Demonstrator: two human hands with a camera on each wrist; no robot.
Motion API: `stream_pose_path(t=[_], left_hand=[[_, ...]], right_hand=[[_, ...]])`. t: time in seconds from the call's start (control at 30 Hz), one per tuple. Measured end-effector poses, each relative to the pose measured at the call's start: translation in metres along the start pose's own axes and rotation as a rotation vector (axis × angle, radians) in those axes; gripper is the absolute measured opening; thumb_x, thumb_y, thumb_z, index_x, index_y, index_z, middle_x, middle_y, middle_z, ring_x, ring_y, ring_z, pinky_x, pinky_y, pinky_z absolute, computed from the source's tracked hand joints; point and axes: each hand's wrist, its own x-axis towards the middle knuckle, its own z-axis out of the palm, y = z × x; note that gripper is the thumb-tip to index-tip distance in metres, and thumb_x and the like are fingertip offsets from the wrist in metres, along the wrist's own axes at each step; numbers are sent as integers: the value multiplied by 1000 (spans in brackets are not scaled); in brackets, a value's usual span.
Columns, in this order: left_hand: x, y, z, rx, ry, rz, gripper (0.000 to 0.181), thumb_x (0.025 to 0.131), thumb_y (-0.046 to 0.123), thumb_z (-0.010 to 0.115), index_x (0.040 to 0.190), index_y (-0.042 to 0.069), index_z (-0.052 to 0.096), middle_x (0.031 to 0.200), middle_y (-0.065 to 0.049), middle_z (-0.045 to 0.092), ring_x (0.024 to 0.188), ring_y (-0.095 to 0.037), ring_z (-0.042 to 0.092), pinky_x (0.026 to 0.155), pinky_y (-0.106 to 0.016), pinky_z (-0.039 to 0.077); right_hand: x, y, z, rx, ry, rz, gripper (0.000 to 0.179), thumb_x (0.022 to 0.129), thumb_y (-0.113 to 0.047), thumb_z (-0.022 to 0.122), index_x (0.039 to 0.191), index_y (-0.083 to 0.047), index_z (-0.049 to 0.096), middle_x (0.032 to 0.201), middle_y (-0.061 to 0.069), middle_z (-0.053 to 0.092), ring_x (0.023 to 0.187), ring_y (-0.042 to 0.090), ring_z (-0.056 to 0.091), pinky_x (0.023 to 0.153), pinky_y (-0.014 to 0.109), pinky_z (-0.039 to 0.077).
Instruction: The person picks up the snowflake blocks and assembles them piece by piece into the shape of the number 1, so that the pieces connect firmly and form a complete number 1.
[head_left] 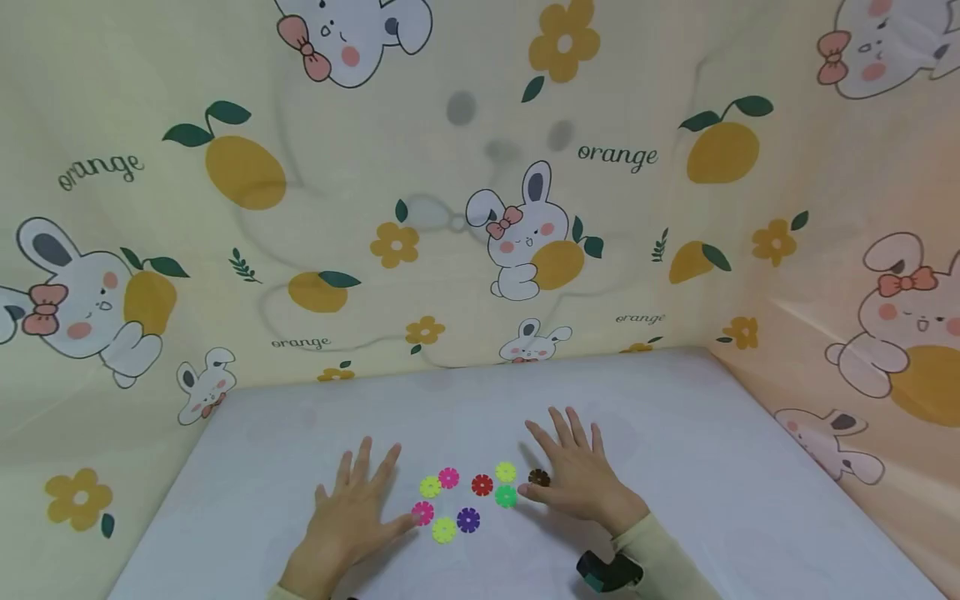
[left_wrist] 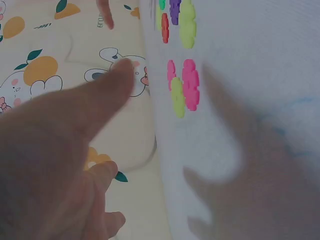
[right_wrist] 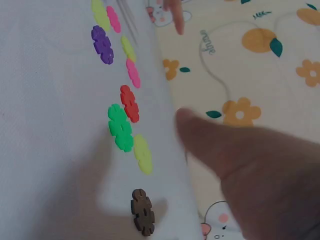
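Several small flower-shaped plastic discs lie flat on the white table (head_left: 300,450). My left hand (head_left: 348,512), fingers spread, hovers left of them, its thumb over the edge of a pink disc (left_wrist: 190,85). On the other side my right hand (head_left: 581,475) is also spread above the table, its thumb by the green disc (right_wrist: 120,128). A brown disc (right_wrist: 143,212) is partly covered by that hand in the head view. Between the hands are a red disc (head_left: 482,485), a purple disc (head_left: 468,520), another pink disc (head_left: 448,477) and yellow discs (head_left: 444,530).
A cream cloth (head_left: 450,275) printed with rabbits and oranges hangs behind the table and along its sides. On the right wrist sits a dark strapped device (head_left: 609,572). Both hands cast shadows on the table.
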Motion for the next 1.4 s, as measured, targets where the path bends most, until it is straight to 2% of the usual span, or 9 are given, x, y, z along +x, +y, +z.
stream_pose_path(t=[0.1, 0.23, 0.33, 0.47, 0.63, 0.77, 1.0, 1.27, 1.4], left_hand=[[2, -1, 2, -36, -32, 19, 98, 80, 62, 74, 160, 25, 30, 168, -22, 19, 147, -56, 27, 102, -82, 30], [5, -3, 5, -142, -75, 64, 94, 79, 46, 82, 158, 23, 35, 166, -21, 23, 147, -52, 31, 106, -76, 35], [8, -4, 7, -221, -87, 102, 90, 78, 38, 86, 153, 18, 42, 162, -22, 33, 146, -48, 36, 109, -69, 38], [11, -6, 10, -282, -56, 140, 72, 76, 29, 88, 139, 11, 57, 145, -19, 54, 137, -42, 50, 111, -61, 41], [14, -9, 16, -350, -16, 172, 47, 74, 19, 88, 117, 10, 69, 127, -12, 65, 127, -38, 58, 110, -57, 44], [17, -11, 22, -364, -8, 208, 40, 73, 18, 88, 109, 11, 73, 121, -9, 66, 121, -37, 60, 107, -58, 45], [23, -7, 28, -335, -40, 182, 39, 70, 25, 92, 105, 18, 75, 118, -8, 62, 118, -35, 57, 100, -61, 46], [20, 0, 30, -335, 41, 220, 28, 72, 19, 90, 96, 16, 76, 101, 3, 61, 104, -22, 59, 93, -50, 50], [18, 2, 31, -327, 38, 224, 25, 73, 16, 89, 93, 16, 75, 98, 4, 62, 102, -21, 60, 95, -48, 52]], right_hand=[[0, 5, 2, 62, -44, 5, 91, 81, -54, 78, 155, -19, 40, 166, 23, 22, 155, 49, 9, 117, 77, 9], [3, 11, 6, 125, -96, 3, 90, 78, -50, 84, 152, -19, 44, 164, 23, 28, 154, 49, 14, 117, 75, 15], [6, 14, 9, 143, -117, -2, 89, 76, -47, 86, 150, -19, 47, 162, 22, 33, 153, 48, 20, 117, 74, 20], [9, 18, 11, 153, -132, -19, 86, 75, -42, 89, 148, -18, 50, 159, 20, 40, 149, 46, 30, 118, 69, 26], [13, 25, 13, 182, -157, -51, 77, 75, -33, 89, 143, -18, 56, 155, 20, 45, 144, 43, 39, 115, 65, 34], [15, 30, 11, 233, -191, -47, 67, 77, -25, 88, 138, -17, 61, 154, 20, 46, 145, 43, 38, 116, 66, 33], [15, 34, 13, 262, -193, -3, 48, 78, -18, 87, 124, -21, 71, 152, 16, 50, 145, 42, 38, 115, 69, 29], [16, 37, 13, 330, -151, -6, 29, 78, -10, 86, 104, -20, 79, 149, 16, 53, 144, 43, 39, 115, 71, 26], [15, 36, 14, 342, -134, 5, 24, 78, -9, 86, 97, -22, 79, 145, 14, 56, 142, 42, 41, 115, 69, 27]])
